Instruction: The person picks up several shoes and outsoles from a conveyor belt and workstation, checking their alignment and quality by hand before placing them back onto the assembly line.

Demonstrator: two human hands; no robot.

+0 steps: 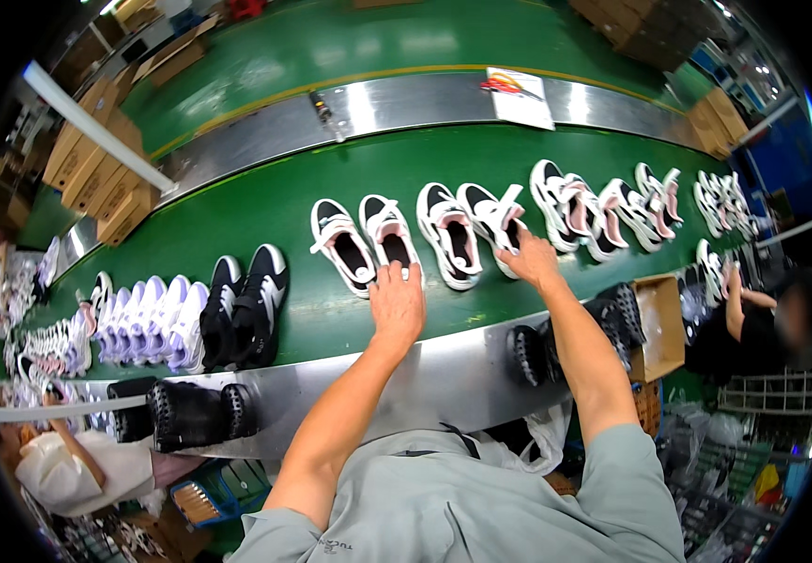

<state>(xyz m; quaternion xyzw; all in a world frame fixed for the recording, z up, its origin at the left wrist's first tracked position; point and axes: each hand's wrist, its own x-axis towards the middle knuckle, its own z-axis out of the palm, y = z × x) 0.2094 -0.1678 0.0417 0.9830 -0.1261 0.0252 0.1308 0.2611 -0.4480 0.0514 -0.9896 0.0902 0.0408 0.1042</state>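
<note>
On the green conveyor belt (pixel 350 169) in front of me stand black-and-white sneakers with pale pink linings, toes pointing away. My left hand (pixel 398 302) has its fingers curled over the heel of one sneaker (pixel 380 208). Another sneaker (pixel 328 218) stands just left of it. The fingers of my right hand (pixel 530 260) close on the heel of a sneaker (pixel 479 202) whose white strap (pixel 511 199) sticks up loose. Between my hands is one more sneaker (pixel 437 202), touched by neither. The thumb of my right hand is partly hidden.
Several sneakers with raised straps (pixel 556 188) line the belt to the right. Black high-tops (pixel 265 281) and lilac-white shoes (pixel 148 314) stand left. Metal ledges carry black shoes (pixel 176 413), a screwdriver-like tool (pixel 320 103) and a white sheet (pixel 526 111). People work at both sides.
</note>
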